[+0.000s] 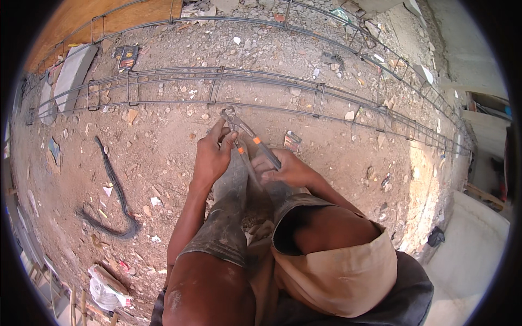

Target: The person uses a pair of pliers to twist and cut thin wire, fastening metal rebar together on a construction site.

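A pair of pincers (246, 130) with dark metal jaws, black grips and orange bands is held in front of my knees. My right hand (285, 169) is wrapped round its grips, which are spread apart. At the jaw end, my left hand (213, 155) has its thumb and fingers closed around the tool's head; whether a thin wire is also pinched there is too small to tell. Just beyond the jaws runs a long rebar cage (217, 87) of thin bars with square stirrups, lying across the ground. Below the hands stand my dusty boots (217, 233).
A second rebar cage (285, 23) lies farther off. On the left rests a bent bundle of dark wire (117, 190). Grey slabs (76, 76) touch the nearer cage's left end. Stones, litter and a white sack (106, 288) dot the dirt; a concrete ledge (465, 250) stands at right.
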### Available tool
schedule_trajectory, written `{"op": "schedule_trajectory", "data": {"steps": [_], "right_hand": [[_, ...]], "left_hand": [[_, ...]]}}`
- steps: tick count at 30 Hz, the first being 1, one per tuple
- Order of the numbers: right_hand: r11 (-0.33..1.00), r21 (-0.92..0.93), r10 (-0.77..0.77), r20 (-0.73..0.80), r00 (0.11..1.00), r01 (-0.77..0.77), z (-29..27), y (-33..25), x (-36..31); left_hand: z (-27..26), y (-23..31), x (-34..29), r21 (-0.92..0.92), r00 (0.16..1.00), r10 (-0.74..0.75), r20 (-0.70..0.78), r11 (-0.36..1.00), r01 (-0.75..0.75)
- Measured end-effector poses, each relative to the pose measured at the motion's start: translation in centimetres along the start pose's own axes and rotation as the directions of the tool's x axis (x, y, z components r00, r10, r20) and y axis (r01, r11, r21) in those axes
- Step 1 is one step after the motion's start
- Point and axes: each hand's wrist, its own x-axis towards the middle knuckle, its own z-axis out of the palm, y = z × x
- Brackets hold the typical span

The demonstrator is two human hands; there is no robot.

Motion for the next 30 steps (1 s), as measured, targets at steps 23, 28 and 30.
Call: {"op": "schedule_trajectory", "data": {"steps": [23,28,30], "right_hand": [[0.546,-0.837,-0.551,-0.392,0.737,-0.037,-5.0,-7.9,-4.3],[0.758,-0.593,-0.272,0.093,0.958,0.273,2.8,-7.7,2.0],[0.768,-0.539,-0.434,-0.04,0.9,0.346,4.3,-7.3,2.8]], "left_hand": [[-2.7,5.8,-1.2,-0.829,0.972,0.133,0.192,0.553,0.089],[-1.1,7.3,0.3,-0.769,0.995,0.053,0.087,0.638,0.034],[-1.4,7.4,0.9,-0.727,0.998,0.019,0.056,0.686,0.028]]}}
